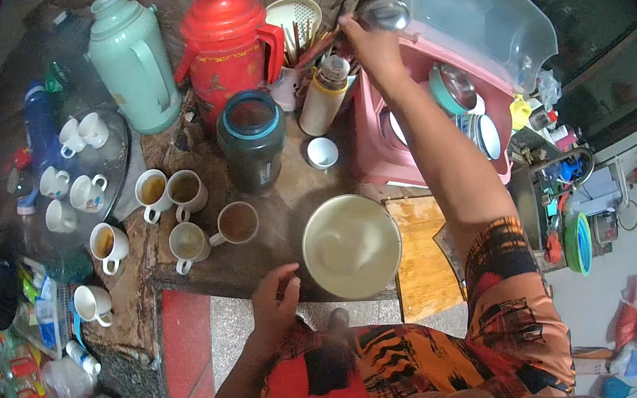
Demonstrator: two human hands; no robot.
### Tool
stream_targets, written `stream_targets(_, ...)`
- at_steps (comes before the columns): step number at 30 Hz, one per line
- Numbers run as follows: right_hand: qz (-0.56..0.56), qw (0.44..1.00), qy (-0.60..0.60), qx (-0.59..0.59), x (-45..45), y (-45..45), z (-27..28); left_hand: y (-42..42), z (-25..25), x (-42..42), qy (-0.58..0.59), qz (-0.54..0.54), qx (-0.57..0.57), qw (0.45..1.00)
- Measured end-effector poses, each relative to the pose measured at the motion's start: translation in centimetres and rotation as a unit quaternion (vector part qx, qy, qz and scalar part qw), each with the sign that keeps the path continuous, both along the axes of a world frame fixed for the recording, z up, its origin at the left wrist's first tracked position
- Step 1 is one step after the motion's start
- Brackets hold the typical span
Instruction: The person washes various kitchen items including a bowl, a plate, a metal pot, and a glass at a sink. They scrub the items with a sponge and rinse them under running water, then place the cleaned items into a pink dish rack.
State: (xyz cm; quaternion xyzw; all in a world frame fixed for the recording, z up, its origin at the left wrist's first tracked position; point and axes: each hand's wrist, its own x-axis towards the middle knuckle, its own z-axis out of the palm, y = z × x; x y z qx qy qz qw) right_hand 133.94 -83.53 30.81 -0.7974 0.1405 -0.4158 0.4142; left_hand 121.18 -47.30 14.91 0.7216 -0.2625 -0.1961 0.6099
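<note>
My right hand [373, 47] reaches over the utensil holder [285, 89] with chopsticks, beside the pink dish box; its fingers are closed around a thin handle, and a shiny metal ladle or spoon bowl [385, 15] shows by the knuckles. My left hand [278, 295] hovers at the table's front edge with bent fingers and holds nothing. Between my arms stands a wide metal basin [352, 247] with a pale inside. Left of it are several white mugs with drinks, one being a mug [238, 222] of brown liquid. A small white cup [322, 153] stands behind the basin.
A green thermos [132, 66], a red thermos [227, 47] and a dark wide-mouthed jar [253, 141] stand behind the mugs. A round metal tray [119, 147] holds white cups at left. The pink box [369, 131] holds bowls, its clear lid [480, 5] raised. A wooden board [420, 252] lies right of the basin.
</note>
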Motion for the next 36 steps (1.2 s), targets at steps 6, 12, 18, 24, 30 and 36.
stream_targets(6, -0.199, 0.971, 0.091, -0.095, 9.1, -4.8, -3.8, 0.4, 0.6, 3.6, 0.038, -0.044, 0.016, 0.998)
stream_targets(12, -0.199, 0.918, 0.287, -0.190, 12.9, -5.3, -6.2, 1.2, -0.5, 5.4, 0.070, -0.038, 0.044, 0.996)
stream_targets(18, -0.054, 0.863, 0.449, -0.225, 12.1, -10.8, -7.0, 0.3, -1.0, 5.0, 0.081, -0.042, 0.035, 0.995)
stream_targets(24, -0.037, 0.958, 0.198, -0.205, 1.5, -3.8, -1.5, -1.7, -1.2, 2.0, 0.069, -0.063, 0.002, 0.996)
stream_targets(30, 0.072, 0.976, 0.156, -0.133, -14.7, 4.8, -4.3, -3.3, -0.4, -1.6, -0.022, -0.069, 0.015, 0.997)
stream_targets(36, -0.005, 0.963, 0.244, 0.113, -35.3, 9.1, -8.6, -8.9, 3.3, -2.0, 0.006, -0.074, -0.034, 0.997)
